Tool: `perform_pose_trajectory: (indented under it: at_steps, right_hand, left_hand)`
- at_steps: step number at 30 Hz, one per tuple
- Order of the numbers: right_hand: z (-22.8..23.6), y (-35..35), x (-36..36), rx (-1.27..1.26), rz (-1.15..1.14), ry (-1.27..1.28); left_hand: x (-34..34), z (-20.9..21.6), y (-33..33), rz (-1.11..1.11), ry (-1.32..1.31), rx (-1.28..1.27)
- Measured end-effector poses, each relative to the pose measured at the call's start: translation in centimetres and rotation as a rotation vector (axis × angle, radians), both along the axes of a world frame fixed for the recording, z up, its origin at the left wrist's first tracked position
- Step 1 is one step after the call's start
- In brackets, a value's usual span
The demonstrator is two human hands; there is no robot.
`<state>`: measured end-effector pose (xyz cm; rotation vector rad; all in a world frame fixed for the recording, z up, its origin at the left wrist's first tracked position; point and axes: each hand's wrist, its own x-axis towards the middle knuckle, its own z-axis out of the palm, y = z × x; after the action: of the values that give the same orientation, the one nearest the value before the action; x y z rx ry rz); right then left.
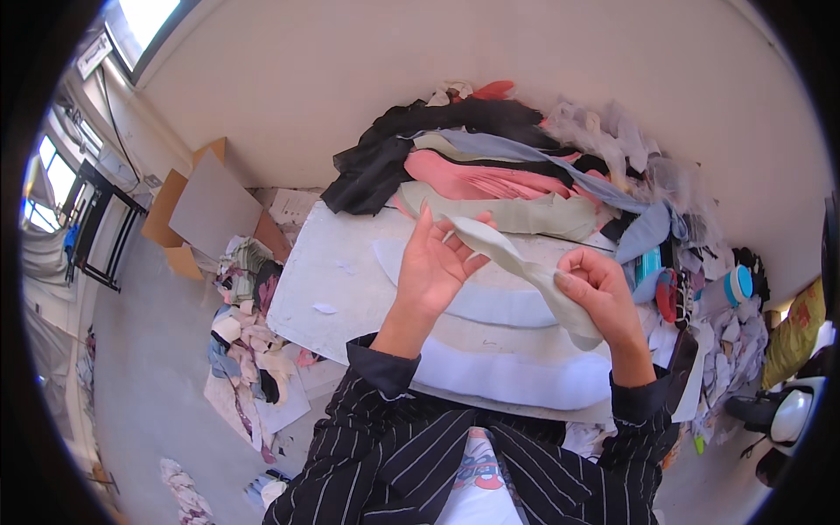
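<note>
Pale green strip [523, 266] of cloth-like material, suspended between your two hands above the worktop [306, 282]. Its long axis runs obliquely, from the upper left, at your left hand [431, 269], down to the lower right, past your right hand [604, 293]; the band narrows and appears twisted along its middle. Your right hand is the nearer to the lower, broader end, which hangs just to the left of and below its fingers; these are closed in a pinch, thumb against fingertips, on the strip's right edge. Your left hand is turned palm up with its fingers partly curled and spread, the upper end of the strip meeting them; whether they grip it or merely support it cannot be told. Beneath the strip lie two curved pieces on the worktop: a pale blue piece [503, 307], partly covered by the strip and your left hand, and, closer to your body, a white piece [516, 374]. Beyond your hands, a grey-green band [542, 217] lies in front of stacked pink fabric [477, 179] and crumpled black fabric [381, 153]. The strip's far tip is obscured among your left fingers, the fingertips behind the strip at your right hand are hidden, and the lower layers of the heap are indistinct.
</note>
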<state>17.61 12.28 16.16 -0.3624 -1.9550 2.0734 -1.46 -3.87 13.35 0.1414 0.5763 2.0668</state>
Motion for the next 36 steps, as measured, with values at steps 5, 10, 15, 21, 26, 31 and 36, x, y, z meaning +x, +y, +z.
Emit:
perform_pose_trajectory:
  at_steps: [5,10,15,21,26,31,36]
  right_hand:
    - [0.0,-0.4,0.8,-0.129,-0.020,0.046]
    - [-0.3,-0.7,2.2,-0.185,0.017,0.073]
    - [-1.0,-1.8,2.3,-0.221,0.020,0.074]
    - [-2.4,-1.6,1.3,-0.234,0.034,0.082]
    - [-2.9,-1.6,0.4,-0.239,0.052,0.073]
    - [-3.3,-1.4,-0.3,-0.250,0.070,0.077]
    - [-3.3,-1.4,-0.6,-0.261,0.079,0.074]
  left_hand:
    - [2.1,-1.2,-1.1,0.015,0.125,-0.027]
    - [2.0,-0.5,-1.9,0.021,0.397,0.002]
    - [3.4,3.0,-1.7,0.533,0.761,-0.129]
    - [3.2,4.4,-4.2,0.756,1.141,-0.385]
    - [3.9,4.8,-5.5,0.810,1.183,-0.385]
    - [4.2,5.2,-5.5,0.846,1.232,-0.388]
    - [4.0,5.0,-5.6,0.857,1.252,-0.400]
